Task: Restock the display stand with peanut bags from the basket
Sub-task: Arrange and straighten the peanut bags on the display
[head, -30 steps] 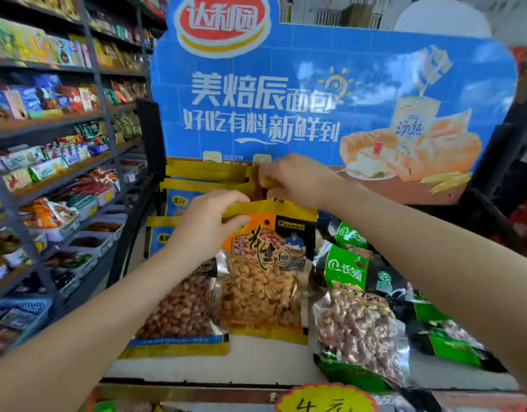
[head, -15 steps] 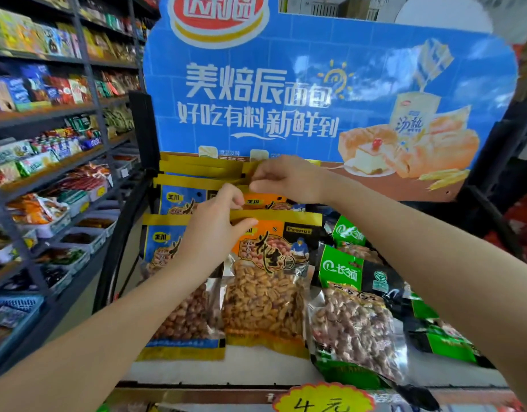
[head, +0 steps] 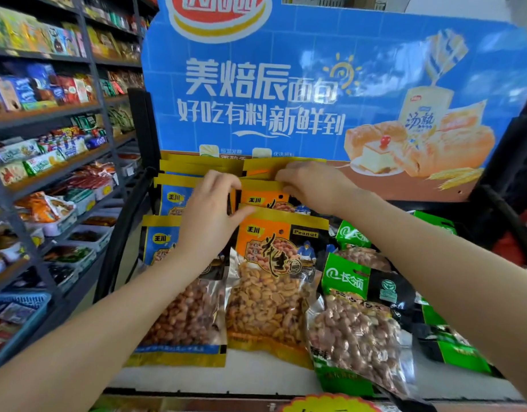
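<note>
Rows of peanut bags lie overlapped on the display stand (head: 256, 379). The front orange peanut bag (head: 271, 292) sits at the middle, with a blue-labelled bag (head: 182, 316) to its left and a green-labelled bag (head: 357, 325) to its right. My left hand (head: 211, 215) pinches the yellow top edge of the front orange bag. My right hand (head: 309, 185) rests farther back, fingers on the top edges of the orange bags (head: 265, 200) stacked behind. No basket is in view.
A tall blue bread advertisement board (head: 315, 84) backs the stand. Dark shelving (head: 63, 144) full of snacks runs along the left. More green bags (head: 452, 349) lie at the right. A yellow price tag (head: 330, 404) shows at the bottom edge.
The view has risen and moved closer. My left hand has shifted up the front orange bag's top edge; my right hand stays on the rear bags.
</note>
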Motion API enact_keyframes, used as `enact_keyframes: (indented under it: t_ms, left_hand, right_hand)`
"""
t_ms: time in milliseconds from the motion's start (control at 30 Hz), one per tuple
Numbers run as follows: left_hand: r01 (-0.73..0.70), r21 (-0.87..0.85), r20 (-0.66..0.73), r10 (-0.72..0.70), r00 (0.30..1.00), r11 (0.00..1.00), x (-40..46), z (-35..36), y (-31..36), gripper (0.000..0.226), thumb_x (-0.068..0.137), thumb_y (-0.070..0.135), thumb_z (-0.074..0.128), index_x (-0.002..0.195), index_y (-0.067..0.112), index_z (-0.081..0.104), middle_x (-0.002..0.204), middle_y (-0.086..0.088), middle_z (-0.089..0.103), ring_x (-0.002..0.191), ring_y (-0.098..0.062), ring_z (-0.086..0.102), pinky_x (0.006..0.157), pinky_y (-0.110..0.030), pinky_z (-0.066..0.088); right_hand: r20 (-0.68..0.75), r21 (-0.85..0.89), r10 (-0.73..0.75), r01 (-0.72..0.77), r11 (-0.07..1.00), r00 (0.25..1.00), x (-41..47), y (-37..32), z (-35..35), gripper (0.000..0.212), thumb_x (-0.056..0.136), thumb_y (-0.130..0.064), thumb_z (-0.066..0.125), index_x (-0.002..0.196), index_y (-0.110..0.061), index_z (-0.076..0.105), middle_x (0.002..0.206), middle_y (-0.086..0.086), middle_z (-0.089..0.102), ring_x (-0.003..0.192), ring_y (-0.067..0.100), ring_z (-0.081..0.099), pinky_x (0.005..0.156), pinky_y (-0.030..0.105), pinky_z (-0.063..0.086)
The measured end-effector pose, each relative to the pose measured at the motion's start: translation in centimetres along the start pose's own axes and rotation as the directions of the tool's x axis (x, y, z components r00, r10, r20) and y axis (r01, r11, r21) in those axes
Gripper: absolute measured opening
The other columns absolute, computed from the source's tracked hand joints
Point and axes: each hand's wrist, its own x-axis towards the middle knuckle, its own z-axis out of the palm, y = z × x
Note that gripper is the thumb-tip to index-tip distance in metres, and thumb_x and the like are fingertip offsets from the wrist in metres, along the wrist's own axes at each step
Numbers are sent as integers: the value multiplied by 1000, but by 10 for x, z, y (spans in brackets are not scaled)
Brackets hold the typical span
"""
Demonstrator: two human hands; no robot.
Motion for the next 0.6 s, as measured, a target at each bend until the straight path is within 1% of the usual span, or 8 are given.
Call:
enact_keyframes:
  t_ms: [100, 233, 267, 333, 400, 500, 567, 600]
  left_hand:
    - [103, -46, -70, -106, 992, 994, 5, -4, -9, 28, 87, 25, 60, 107, 5, 53, 104, -10, 53, 87, -18, 51, 73, -24, 38]
    - [119, -55, 49, -116, 992, 991, 9, -3, -10, 16, 92, 17, 54, 83, 4, 54, 73, -11, 65, 66, -20, 62, 61, -37, 48]
    - [125, -75, 63, -121, 991, 989, 11, -3, -10, 19, 92, 16, 54, 79, 2, 54, 68, -11, 65, 62, -14, 62, 61, -35, 50]
    - [157, -145, 79, -147, 986, 977, 15, -2, -11, 20, 92, 15, 54, 75, 4, 55, 64, -9, 65, 58, -1, 58, 58, -22, 49]
    - [191, -204, 96, -175, 980, 960, 22, 0, -10, 19, 92, 15, 53, 75, 8, 56, 63, -4, 62, 57, 1, 56, 55, -11, 44]
    - [175, -271, 86, -157, 984, 947, 32, 9, -3, 12, 92, 12, 53, 88, 5, 62, 72, -7, 62, 59, -2, 58, 56, -6, 45]
    - [158, -307, 65, -145, 987, 939, 35, 15, 5, 11, 92, 11, 53, 101, 6, 57, 79, -9, 62, 63, -9, 62, 61, -14, 51]
    - [122, -299, 42, -115, 993, 947, 34, 18, 7, 11, 92, 11, 53, 102, 7, 55, 82, -11, 60, 65, -14, 62, 64, -24, 53]
  right_hand:
    - [-130, 64, -9, 18, 998, 991, -3, -8, 12, 28, 96, -20, 43, 121, -13, 54, 129, 11, 48, 99, 33, 57, 67, 40, 50]
    - [-195, 170, 64, -31, 985, 979, 1, -11, 17, 32, 97, -17, 39, 128, -12, 47, 131, 12, 47, 100, 35, 58, 74, 46, 53]
    - [-188, 217, 97, -55, 975, 977, 3, -11, 15, 31, 97, -16, 39, 126, -11, 49, 127, 13, 49, 99, 35, 58, 77, 46, 52]
    - [-161, 292, 147, -95, 952, 976, 6, -8, 6, 26, 96, -15, 43, 116, -9, 57, 117, 15, 52, 97, 33, 57, 82, 40, 48]
    - [-92, 314, 166, -130, 941, 982, 8, 0, -4, 20, 93, -14, 49, 103, -5, 64, 102, 13, 55, 97, 28, 54, 80, 30, 40]
    - [28, 233, 240, -240, 942, 970, 6, 10, -17, 15, 91, -19, 53, 88, -8, 62, 95, 10, 60, 96, 27, 57, 74, 31, 41]
    - [26, 71, 353, -354, 933, 935, 5, 14, -23, 13, 93, -22, 49, 92, -16, 61, 103, 11, 61, 94, 32, 59, 67, 33, 41]
    - [-7, -16, 387, -387, 922, 922, 4, 13, -23, 16, 93, -21, 46, 96, -17, 61, 104, 12, 60, 94, 34, 59, 64, 33, 39]
